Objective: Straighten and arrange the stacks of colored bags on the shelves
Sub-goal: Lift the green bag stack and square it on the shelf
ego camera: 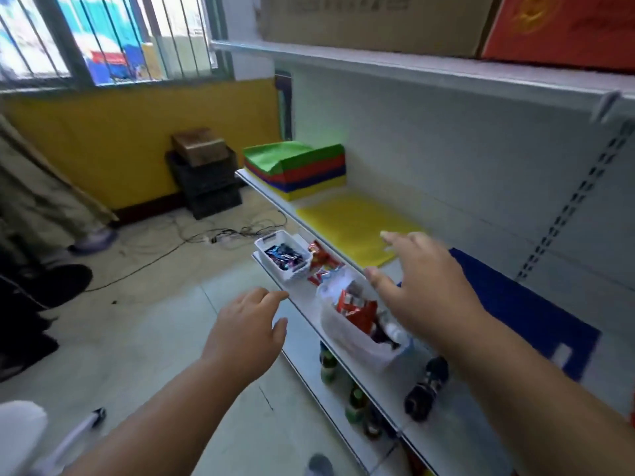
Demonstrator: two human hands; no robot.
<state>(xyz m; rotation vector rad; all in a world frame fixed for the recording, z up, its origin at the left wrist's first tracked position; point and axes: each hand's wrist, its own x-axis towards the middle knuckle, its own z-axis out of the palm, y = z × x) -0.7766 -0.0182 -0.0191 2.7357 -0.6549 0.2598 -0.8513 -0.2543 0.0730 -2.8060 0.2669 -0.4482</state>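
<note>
A stack of folded bags, green on top with red, blue and yellow layers below, sits at the far left end of the white shelf. Beside it a yellow bag lies flat, and a blue bag with a handle cutout lies flat nearer to me. My right hand hovers with spread fingers over the near edge of the yellow bag and holds nothing. Lower and in front of the shelves, my left hand is relaxed and empty.
A lower shelf carries a white basket of sweets, loose red packets, a white tub of snacks and a dark bottle. Bottles stand below. Cardboard boxes sit on the top shelf. Cables and black crates are on the floor.
</note>
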